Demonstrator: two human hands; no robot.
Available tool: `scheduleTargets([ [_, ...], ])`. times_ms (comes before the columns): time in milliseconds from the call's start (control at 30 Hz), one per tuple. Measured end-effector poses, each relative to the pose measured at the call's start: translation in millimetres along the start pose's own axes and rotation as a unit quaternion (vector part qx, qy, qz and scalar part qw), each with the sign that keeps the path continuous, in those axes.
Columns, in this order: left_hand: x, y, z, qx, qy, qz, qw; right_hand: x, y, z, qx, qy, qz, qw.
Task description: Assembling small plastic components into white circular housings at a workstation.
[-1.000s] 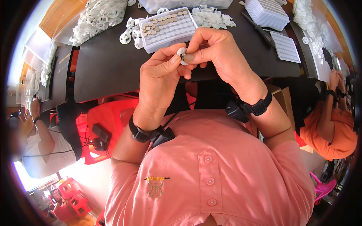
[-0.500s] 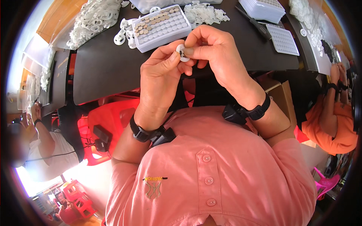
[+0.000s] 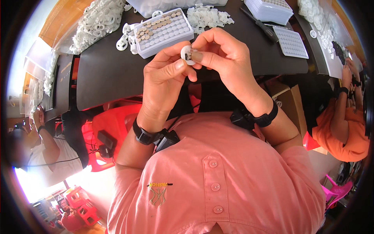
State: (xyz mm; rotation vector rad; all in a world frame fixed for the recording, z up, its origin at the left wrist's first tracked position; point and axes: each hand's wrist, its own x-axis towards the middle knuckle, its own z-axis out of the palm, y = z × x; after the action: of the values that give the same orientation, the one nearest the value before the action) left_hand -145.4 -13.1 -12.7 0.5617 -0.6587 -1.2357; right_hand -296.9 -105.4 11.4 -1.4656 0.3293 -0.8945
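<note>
Above the near part of the dark table, both my hands meet at a small round white plastic piece (image 3: 184, 50) with a dark slot and a bit of metal at its middle. My left hand (image 3: 165, 72) pinches its left edge between thumb and fingers. From the other side my right hand (image 3: 228, 58) is closed on it, thumb pressed against the middle and covering its right part. Whether a smaller part sits under that thumb cannot be seen. Just beyond my left hand stands a white tray (image 3: 165, 47) with rows of round pockets, some bearing button-cell-like metal discs (image 3: 146, 34).
White plastic rings are heaped (image 3: 97, 25) at the far left, with a few loose ones (image 3: 122, 43) by the tray. Translucent pieces (image 3: 208, 17) lie behind. To the right are a black-handled tool (image 3: 269, 33), a flat tray (image 3: 290, 43) and stacked trays (image 3: 269, 12). People work on both sides.
The white piece has turned so that more of its face and slotted middle shows. My right thumb has shifted slightly over it. Both hands stay closed on it in nearly the same place.
</note>
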Motion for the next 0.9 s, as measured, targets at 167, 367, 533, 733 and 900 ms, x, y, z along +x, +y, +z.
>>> scheduleTargets([
  [167, -1, -1, 11, 0.116, 0.021, 0.050, 0.992, -3, 12, -8, -0.119, -0.025, -0.098, 0.988],
  [367, 0, -6, 11, 0.127, 0.018, 0.058, 0.990, -8, 16, -2, -0.179, -0.006, -0.149, 0.972],
  [533, 0, -11, 11, 0.135, 0.030, 0.074, 0.988, -8, 23, 5, -0.310, 0.061, -0.267, 0.910],
  [733, -2, -7, 10, 0.158, 0.041, 0.056, 0.985, -7, 36, 8, -0.345, 0.067, -0.308, 0.884],
  [900, -1, -10, 9, 0.161, 0.048, 0.070, 0.983, -7, 35, 11, -0.384, 0.062, -0.323, 0.863],
])
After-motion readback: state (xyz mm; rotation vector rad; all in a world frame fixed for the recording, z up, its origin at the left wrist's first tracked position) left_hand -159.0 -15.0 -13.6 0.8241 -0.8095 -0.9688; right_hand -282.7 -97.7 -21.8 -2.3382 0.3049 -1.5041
